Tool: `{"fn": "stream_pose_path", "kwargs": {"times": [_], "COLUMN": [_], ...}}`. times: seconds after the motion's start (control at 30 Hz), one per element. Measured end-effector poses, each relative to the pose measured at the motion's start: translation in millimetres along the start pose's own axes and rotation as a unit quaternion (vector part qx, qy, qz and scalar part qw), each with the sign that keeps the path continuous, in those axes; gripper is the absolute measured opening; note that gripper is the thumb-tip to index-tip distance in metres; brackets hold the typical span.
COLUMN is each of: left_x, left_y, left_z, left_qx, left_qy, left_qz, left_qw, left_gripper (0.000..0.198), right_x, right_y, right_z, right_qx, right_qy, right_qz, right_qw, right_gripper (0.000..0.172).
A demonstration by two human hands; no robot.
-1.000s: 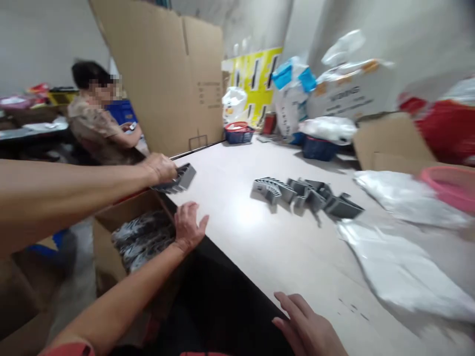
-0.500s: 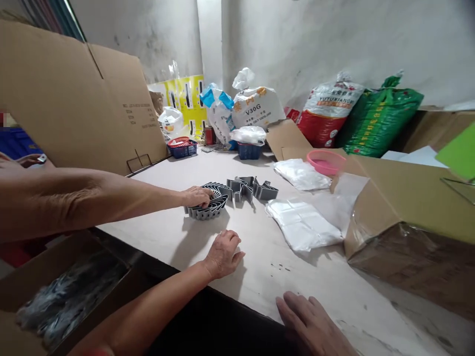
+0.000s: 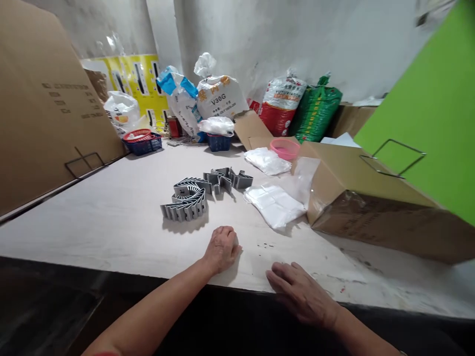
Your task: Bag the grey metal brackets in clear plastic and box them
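Note:
My left hand (image 3: 221,249) rests on the white table (image 3: 129,242) near its front edge, fingers loosely bent, thumb a little apart, holding nothing that shows. To its right my right hand (image 3: 302,294) lies over the table edge, its fingers loosely extended and nothing visible in them. Beyond my left hand, a curved row of nested grey metal pieces (image 3: 185,210) stands on the table. More bent grey pieces (image 3: 222,181) continue from it toward the right. Neither hand touches them. White plastic bags (image 3: 276,205) lie flat beyond my right hand.
A cardboard box (image 3: 378,217) with a wire handle stands at the right, before a green panel (image 3: 426,113). Tall cardboard (image 3: 48,113) borders the left. Behind are small baskets (image 3: 143,143), a pink basin (image 3: 285,148) and filled sacks (image 3: 315,113).
The other person's arm, which was reaching from the left to the metal pieces, is out of view. The view has turned right, and more of my right hand and forearm shows.

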State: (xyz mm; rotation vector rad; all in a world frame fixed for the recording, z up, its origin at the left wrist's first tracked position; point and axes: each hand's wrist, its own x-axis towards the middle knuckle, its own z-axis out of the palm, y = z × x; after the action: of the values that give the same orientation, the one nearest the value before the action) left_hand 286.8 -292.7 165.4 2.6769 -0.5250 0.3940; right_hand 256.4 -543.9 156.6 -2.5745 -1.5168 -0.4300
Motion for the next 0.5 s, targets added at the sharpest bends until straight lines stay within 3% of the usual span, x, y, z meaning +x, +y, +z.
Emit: {"fn": "stream_pose_path", "kwargs": {"times": [0.13, 0.27, 0.4, 0.5], "left_x": [0.1, 2.4, 2.5, 3.8], "left_y": [-1.0, -2.5, -4.1, -6.2], "left_z": [1.7, 2.2, 2.5, 3.7], "left_qx": [-0.001, -0.006, -0.012, -0.019], "left_qy": [0.016, 0.022, 0.021, 0.023], "left_qz": [0.01, 0.011, 0.01, 0.006], "left_qw": [1.0, 1.0, 1.0, 1.0], "left_gripper": [0.012, 0.013, 0.014, 0.011], "right_x": [8.6, 45.1, 91.6, 106.7], "right_y": [-2.2, 23.3, 70.5, 96.4], "right_z": [-1.6, -6.2, -9.0, 1.6], "right_qx": [0.055, 0.044, -0.074, -0.085], "right_qy": [0.008, 0.102, 0.045, 0.014], "right_qz": [0.038, 0.202, 0.338, 0.393], "right_qw": [0.998, 0.973, 0.937, 0.915], "right_gripper": [0.039, 0.033, 0.025, 0.017]}}
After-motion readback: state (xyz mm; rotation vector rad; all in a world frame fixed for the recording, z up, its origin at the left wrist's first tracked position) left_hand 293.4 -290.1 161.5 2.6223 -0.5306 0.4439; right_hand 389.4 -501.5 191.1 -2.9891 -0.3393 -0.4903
